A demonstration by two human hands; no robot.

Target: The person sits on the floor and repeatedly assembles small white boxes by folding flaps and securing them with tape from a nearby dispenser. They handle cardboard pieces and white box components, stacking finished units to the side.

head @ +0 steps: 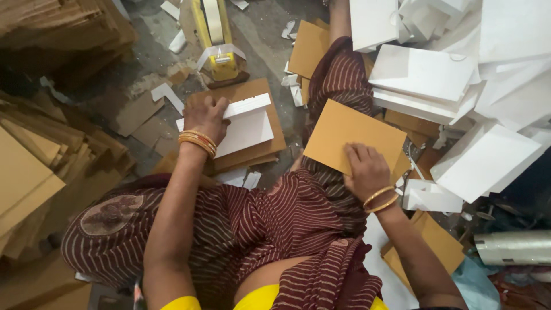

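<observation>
At nine o'clock, stacks of brown cardboard sheets (34, 172) slope along the floor's edge. Just past them, toward eleven o'clock, a yellow tape dispenser (217, 43) stands on the grey floor (261, 34) among paper scraps. Below it lies a brown board (270, 123) carrying a folded white box piece (247, 123). The left hand (205, 117), with gold bangles at the wrist, presses down on the left end of that white piece; its fingers (215, 106) are curled over the edge, gripping it loosely rather than lifting it. At centre, a dark red striped cloth (258, 224) covers the person's lap and legs. Toward two o'clock of centre, a tan cardboard sheet (344, 129) rests on the leg. The right hand (366, 172), also bangled, lies flat on its lower right corner, fingers (357, 155) spread and pressing, not closed around it. At one to three o'clock, a heap of white folded boxes (459, 86) piles up, and at four o'clock a shiny film roll (513, 247) lies on its side.
</observation>
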